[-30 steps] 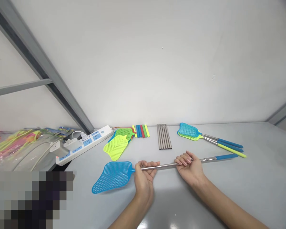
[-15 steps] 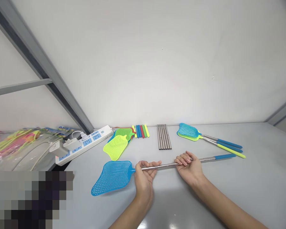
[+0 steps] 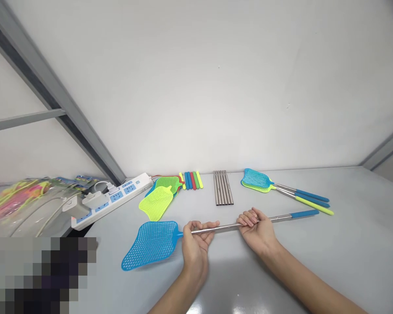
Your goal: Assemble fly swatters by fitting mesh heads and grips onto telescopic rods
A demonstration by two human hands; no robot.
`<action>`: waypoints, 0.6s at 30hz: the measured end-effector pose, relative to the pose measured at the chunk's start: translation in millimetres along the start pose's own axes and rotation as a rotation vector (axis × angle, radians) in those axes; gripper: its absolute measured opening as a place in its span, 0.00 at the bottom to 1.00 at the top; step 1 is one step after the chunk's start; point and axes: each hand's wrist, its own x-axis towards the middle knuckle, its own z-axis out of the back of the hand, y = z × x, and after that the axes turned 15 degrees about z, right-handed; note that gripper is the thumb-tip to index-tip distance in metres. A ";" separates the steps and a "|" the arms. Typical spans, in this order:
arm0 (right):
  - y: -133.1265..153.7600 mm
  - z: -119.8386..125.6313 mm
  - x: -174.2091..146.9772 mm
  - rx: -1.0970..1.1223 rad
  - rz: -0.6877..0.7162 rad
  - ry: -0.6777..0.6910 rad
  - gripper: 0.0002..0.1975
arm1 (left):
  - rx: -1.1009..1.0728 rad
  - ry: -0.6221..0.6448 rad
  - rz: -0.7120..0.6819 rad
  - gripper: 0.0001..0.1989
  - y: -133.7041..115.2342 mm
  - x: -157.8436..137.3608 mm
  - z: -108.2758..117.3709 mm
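A blue fly swatter [image 3: 151, 245] with a long metal rod and a blue grip [image 3: 304, 214] lies across both hands, its mesh head to the left. My left hand [image 3: 196, 244] is closed round the rod close to the head, palm up. Farther along the rod, my right hand [image 3: 257, 229] has its fingers wrapped round the metal, short of the grip. Beyond the hands, several steel tubes [image 3: 223, 188] lie side by side. To the right of them are more fly swatters [image 3: 257, 179] with blue and yellow grips.
Loose mesh heads [image 3: 156, 203] in yellow, green and blue lie at the back left, beside several coloured grips [image 3: 191, 180]. A white power strip [image 3: 113, 200] with plugs and cables stands at the left, near plastic-bagged goods [image 3: 22, 200]. A wall [image 3: 222, 96] closes off the back.
The whole view has shifted slightly, so things appear a little farther left. Both hands keep hold of the fly swatter's rod in about the same place.
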 end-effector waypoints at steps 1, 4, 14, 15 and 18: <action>-0.1 0.1 -0.1 0.008 -0.008 -0.009 0.15 | -0.020 0.013 0.004 0.08 -1.1 0.5 -0.5; -1.1 -0.2 -1.2 0.028 -0.007 -0.048 0.15 | -0.127 0.056 0.043 0.08 -8.2 3.4 -2.9; -7.8 -1.2 -10.2 -0.004 0.041 -0.039 0.14 | -0.519 0.101 0.155 0.10 -47.6 6.9 4.1; -8.6 -0.3 -10.3 -0.013 0.043 -0.018 0.15 | -0.527 0.121 0.143 0.11 -48.3 6.5 4.6; -10.3 3.0 -9.9 -0.048 0.061 0.043 0.15 | -0.537 0.141 0.133 0.13 -47.0 6.1 4.8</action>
